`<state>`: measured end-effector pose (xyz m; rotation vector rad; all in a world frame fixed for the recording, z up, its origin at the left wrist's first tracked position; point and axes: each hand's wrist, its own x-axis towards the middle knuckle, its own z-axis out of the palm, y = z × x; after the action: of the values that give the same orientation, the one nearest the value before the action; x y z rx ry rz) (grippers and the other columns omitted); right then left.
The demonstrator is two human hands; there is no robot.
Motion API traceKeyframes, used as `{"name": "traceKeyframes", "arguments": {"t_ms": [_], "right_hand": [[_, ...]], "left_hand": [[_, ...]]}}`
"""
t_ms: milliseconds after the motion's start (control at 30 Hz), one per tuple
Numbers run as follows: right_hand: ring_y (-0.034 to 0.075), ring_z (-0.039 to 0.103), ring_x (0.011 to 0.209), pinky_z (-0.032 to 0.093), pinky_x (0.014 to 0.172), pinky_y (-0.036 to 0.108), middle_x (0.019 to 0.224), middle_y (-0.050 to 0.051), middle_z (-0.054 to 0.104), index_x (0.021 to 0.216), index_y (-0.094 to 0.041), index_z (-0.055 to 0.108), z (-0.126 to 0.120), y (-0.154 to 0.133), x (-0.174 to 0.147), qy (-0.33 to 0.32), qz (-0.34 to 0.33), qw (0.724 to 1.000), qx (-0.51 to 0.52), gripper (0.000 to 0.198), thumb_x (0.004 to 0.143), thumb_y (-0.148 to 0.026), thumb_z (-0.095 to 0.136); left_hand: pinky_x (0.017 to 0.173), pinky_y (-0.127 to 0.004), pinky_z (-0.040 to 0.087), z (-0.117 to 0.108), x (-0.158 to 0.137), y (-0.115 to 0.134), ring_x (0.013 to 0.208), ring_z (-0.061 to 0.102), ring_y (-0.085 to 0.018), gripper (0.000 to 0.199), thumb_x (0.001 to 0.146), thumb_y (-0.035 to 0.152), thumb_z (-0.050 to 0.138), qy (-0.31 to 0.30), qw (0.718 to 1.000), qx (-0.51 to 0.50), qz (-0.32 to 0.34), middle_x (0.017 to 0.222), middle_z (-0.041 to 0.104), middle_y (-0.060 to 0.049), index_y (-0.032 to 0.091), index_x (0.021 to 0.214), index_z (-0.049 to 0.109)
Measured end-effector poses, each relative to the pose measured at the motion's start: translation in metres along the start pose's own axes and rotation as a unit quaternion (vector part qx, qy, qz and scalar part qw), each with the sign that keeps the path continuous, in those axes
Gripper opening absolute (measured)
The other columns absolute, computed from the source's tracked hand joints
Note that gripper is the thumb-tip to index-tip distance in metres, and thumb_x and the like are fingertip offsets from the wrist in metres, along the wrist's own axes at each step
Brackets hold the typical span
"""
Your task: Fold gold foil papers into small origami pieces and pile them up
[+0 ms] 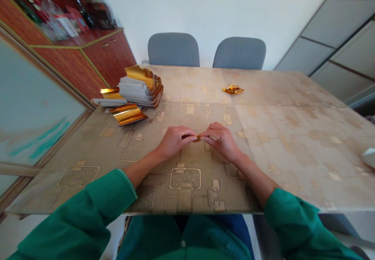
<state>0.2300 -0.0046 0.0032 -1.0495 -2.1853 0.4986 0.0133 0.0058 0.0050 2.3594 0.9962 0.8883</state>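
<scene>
Between my two hands, over the middle of the table [158, 166], is a small piece of gold foil paper [197, 138]. My left hand [175, 139] pinches its left end, and my right hand [219, 139] pinches the right end. Most of the piece is hidden by my fingers. Beyond my left hand lies a stack of gold foil paper [137, 92], white on the back, with a curled loose sheet [128, 114] in front of it. A folded gold foil shape [233, 89] rests farther back on the right.
Two grey chairs [174, 49] stand at the table's far side, against a white wall. A reddish wooden cabinet [109, 56] holding bottles and bags is at the back left. Some white object [369, 157] sits at the table's right edge.
</scene>
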Motion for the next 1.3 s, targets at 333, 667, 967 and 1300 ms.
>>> {"name": "traceKeyframes", "arguments": {"t_ms": [333, 667, 967, 1300], "right_hand": [[0.013, 0.059, 0.067, 0.045, 0.064, 0.028, 0.073, 0.001, 0.067, 0.078, -0.022, 0.074, -0.001, 0.01, -0.011, -0.011, 0.119, 0.971, 0.208, 0.02, 0.083, -0.042, 0.071], [0.014, 0.06, 0.07, 0.044, 0.065, 0.028, 0.077, 0.001, 0.071, 0.083, -0.02, 0.073, -0.006, 0.012, -0.011, -0.068, 0.179, 0.949, 0.252, 0.027, 0.088, -0.045, 0.063], [0.015, 0.059, 0.075, 0.043, 0.068, 0.027, 0.082, 0.002, 0.069, 0.088, -0.02, 0.07, -0.02, 0.002, -0.01, -0.044, 0.12, 0.984, 0.125, 0.04, 0.097, -0.05, 0.046], [0.013, 0.057, 0.068, 0.04, 0.066, 0.024, 0.07, 0.001, 0.068, 0.081, -0.019, 0.071, -0.007, -0.004, -0.009, -0.09, -0.021, 0.992, 0.092, 0.045, 0.1, -0.049, 0.043]], "left_hand": [[0.061, -0.023, 0.052, 0.004, -0.005, -0.008, 0.065, 0.068, -0.013, 0.019, 0.087, 0.028, 0.062, -0.099, 0.96, -0.226, -0.133, 0.081, 0.077, -0.004, 0.017, 0.094, 0.075], [0.061, -0.023, 0.053, 0.001, -0.011, 0.0, 0.066, 0.069, -0.013, 0.016, 0.086, 0.026, 0.065, -0.046, 0.974, -0.186, -0.124, 0.08, 0.077, -0.002, 0.019, 0.095, 0.077], [0.063, -0.024, 0.054, 0.0, -0.013, 0.0, 0.068, 0.07, -0.014, 0.015, 0.088, 0.025, 0.065, -0.04, 0.979, -0.17, -0.109, 0.084, 0.078, -0.003, 0.02, 0.096, 0.077], [0.065, -0.023, 0.056, 0.002, -0.013, 0.014, 0.074, 0.072, -0.014, 0.021, 0.089, 0.027, 0.062, -0.067, 0.961, -0.228, -0.14, 0.088, 0.078, -0.004, 0.018, 0.102, 0.075]]}}
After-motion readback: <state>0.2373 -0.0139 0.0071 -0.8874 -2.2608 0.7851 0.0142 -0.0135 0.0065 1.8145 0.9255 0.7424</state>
